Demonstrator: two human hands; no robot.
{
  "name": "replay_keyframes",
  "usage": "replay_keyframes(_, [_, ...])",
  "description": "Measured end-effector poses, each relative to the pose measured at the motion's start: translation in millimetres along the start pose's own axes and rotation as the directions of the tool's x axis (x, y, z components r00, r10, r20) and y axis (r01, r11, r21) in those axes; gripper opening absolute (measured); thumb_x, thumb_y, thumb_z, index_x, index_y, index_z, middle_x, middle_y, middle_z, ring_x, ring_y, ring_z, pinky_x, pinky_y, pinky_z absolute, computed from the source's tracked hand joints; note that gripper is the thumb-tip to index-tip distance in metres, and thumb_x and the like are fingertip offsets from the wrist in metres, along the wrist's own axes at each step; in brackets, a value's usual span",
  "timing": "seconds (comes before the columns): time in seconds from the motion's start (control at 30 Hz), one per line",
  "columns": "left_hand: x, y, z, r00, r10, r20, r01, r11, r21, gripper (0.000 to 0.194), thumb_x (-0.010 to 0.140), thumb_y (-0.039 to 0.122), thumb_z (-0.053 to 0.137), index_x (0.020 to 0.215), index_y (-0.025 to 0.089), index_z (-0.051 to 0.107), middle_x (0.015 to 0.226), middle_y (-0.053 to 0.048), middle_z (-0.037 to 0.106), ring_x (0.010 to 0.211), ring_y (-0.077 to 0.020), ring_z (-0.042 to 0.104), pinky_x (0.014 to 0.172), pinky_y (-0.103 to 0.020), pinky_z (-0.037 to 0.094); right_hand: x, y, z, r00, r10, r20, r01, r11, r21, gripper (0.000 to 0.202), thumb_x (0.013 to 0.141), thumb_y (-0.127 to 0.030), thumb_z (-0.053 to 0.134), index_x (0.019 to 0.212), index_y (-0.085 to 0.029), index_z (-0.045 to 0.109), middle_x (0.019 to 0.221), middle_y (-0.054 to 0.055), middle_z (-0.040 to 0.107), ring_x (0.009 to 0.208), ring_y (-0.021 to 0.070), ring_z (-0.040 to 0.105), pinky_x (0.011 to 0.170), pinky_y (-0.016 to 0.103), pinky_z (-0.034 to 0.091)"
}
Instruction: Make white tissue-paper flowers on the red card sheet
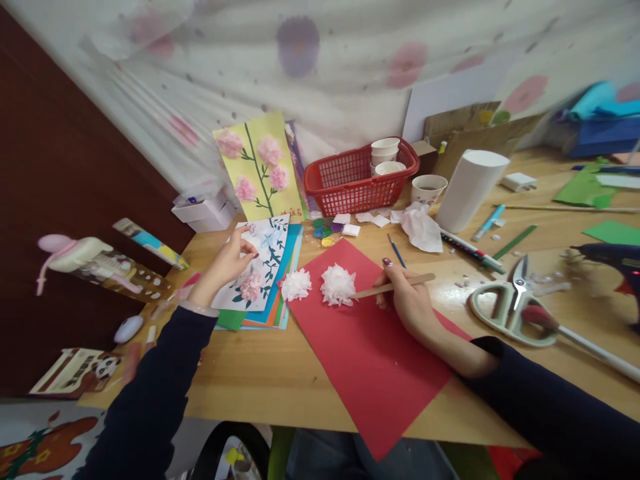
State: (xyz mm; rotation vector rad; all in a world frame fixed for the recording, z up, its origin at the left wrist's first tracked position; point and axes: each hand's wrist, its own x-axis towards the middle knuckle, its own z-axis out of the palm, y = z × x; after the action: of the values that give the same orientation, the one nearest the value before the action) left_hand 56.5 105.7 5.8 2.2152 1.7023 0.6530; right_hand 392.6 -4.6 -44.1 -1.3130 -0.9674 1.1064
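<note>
My right hand (410,300) grips a flat wooden stick (375,291), its tip touching the edge of a ruffled white paper flower (338,285). That flower lies on a red sheet of paper (380,353), set at a slant on the table. A second, smaller white paper flower (297,285) rests at the sheet's left corner. Over a white picture with a pink flower and dark leaves (260,267) hovers my left hand (233,257), thumb and fingers curved but apart, with nothing visible between them. Beneath that picture is a stack of coloured paper (287,267).
A red basket (350,193) with paper cups stands behind, beside a yellow flower picture (260,167). Scissors (515,300), a paper roll (470,190), a brush (590,343) and a glue gun (613,257) lie or stand to the right. Leftward is a bottle (105,267).
</note>
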Motion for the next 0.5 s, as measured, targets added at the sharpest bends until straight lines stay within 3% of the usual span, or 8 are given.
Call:
replay_keyframes(0.17, [-14.3,20.3,-2.7,0.999,-0.014,0.043,0.024,0.973,-0.228,0.067,0.076,0.027,0.064,0.133,0.019,0.031,0.083,0.001,0.065,0.088,-0.021,0.067,0.085,-0.04,0.05,-0.5,10.4,0.1,0.985,-0.142,0.099,0.145,0.989,-0.022,0.054,0.087,-0.065,0.049,0.057,-0.02,0.055,0.044,0.001,0.055,0.042,0.0131,0.051,0.045,0.025,0.041])
replay_keyframes(0.33, [-38.3,62.5,11.3,0.965,0.038,0.261,0.09,0.882,-0.462,0.07,0.076,0.025,0.064,0.135,0.024,0.026,0.083,0.002,0.064,0.076,-0.0163,0.068,0.068,-0.029,0.051,-4.9,17.9,-2.2,0.924,-0.257,0.284,0.311,0.936,-0.166,0.052,0.095,-0.059,0.041,0.063,-0.021,0.055,0.052,0.001,0.058,0.048,0.0139,0.054,0.05,0.027,0.041])
replay_keyframes(0.43, [-50.6,87.1,21.2,0.939,0.092,0.332,0.107,0.839,-0.534,0.071,0.078,0.024,0.063,0.138,0.026,0.025,0.086,0.002,0.065,0.072,-0.0146,0.069,0.07,-0.029,0.052,-5.9,18.2,-2.9,0.905,-0.272,0.328,0.354,0.908,-0.225,0.051,0.097,-0.056,0.038,0.062,-0.022,0.053,0.054,0.001,0.058,0.05,0.0145,0.054,0.052,0.027,0.041])
replay_keyframes(0.5, [-54.5,94.5,22.7,0.949,0.098,0.301,0.078,0.849,-0.523,0.07,0.079,0.024,0.062,0.139,0.025,0.027,0.087,0.002,0.066,0.073,-0.0149,0.069,0.073,-0.031,0.053,-5.9,17.1,-3.3,0.907,-0.28,0.314,0.362,0.9,-0.242,0.05,0.097,-0.055,0.038,0.063,-0.022,0.052,0.054,0.001,0.058,0.051,0.0145,0.054,0.053,0.027,0.041])
